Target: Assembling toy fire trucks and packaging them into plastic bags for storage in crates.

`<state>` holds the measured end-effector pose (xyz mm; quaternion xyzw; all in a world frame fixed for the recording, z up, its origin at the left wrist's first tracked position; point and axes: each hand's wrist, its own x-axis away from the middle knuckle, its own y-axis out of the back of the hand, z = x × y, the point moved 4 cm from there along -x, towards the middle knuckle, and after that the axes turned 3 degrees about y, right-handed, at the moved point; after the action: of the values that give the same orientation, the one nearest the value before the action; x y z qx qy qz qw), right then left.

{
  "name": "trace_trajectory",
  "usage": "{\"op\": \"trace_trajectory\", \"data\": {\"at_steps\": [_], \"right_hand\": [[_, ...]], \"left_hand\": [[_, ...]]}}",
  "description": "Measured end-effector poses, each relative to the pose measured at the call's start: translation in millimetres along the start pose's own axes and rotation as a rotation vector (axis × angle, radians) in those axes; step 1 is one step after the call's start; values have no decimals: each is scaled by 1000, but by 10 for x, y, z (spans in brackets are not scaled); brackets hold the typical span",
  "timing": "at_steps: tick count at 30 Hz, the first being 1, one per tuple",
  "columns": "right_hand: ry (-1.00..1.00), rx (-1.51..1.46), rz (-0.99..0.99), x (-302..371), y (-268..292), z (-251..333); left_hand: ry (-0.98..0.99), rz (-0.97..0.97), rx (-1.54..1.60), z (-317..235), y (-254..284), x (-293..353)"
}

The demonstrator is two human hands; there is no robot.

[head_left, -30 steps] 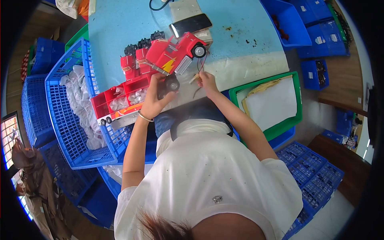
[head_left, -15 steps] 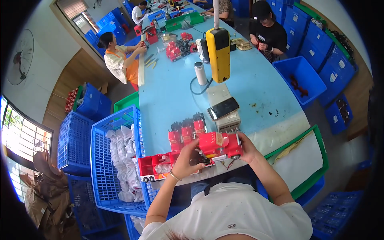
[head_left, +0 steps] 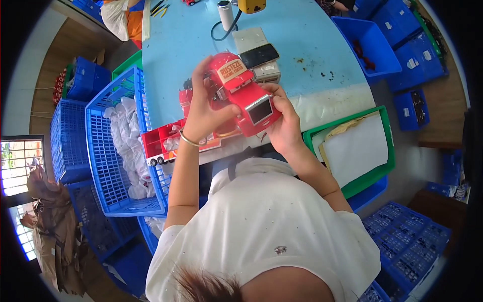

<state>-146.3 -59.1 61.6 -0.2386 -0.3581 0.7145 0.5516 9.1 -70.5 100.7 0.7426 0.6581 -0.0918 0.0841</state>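
I have the left hand (head_left: 207, 111) and right hand (head_left: 286, 127) grasping a glossy red plastic toy truck cab (head_left: 247, 96) by its sides, above the near edge of the light-blue table (head_left: 329, 48). I'd guess light, stiff, slightly slippery; broad flanks suit gripping, thin trim might snap.

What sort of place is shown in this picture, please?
Probably a toy assembly or packing workshop, judging by the red toy truck cab, the blue worktable and the blue mesh crate holding white wrapped items.
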Motion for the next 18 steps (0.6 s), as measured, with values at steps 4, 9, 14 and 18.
{"op": "trace_trajectory", "data": {"at_steps": [4, 9, 14, 18], "right_hand": [[-64, 74, 42, 124, -105, -58], [14, 300, 62, 220, -17, -191], [-20, 273, 8, 190, 113, -274], [50, 472, -7, 141, 194, -302]], "left_hand": [[144, 82, 222, 146, 53, 12], [293, 89, 326, 359, 131, 95], [174, 203, 27, 384, 119, 60], [204, 268, 59, 394, 109, 23]]}}
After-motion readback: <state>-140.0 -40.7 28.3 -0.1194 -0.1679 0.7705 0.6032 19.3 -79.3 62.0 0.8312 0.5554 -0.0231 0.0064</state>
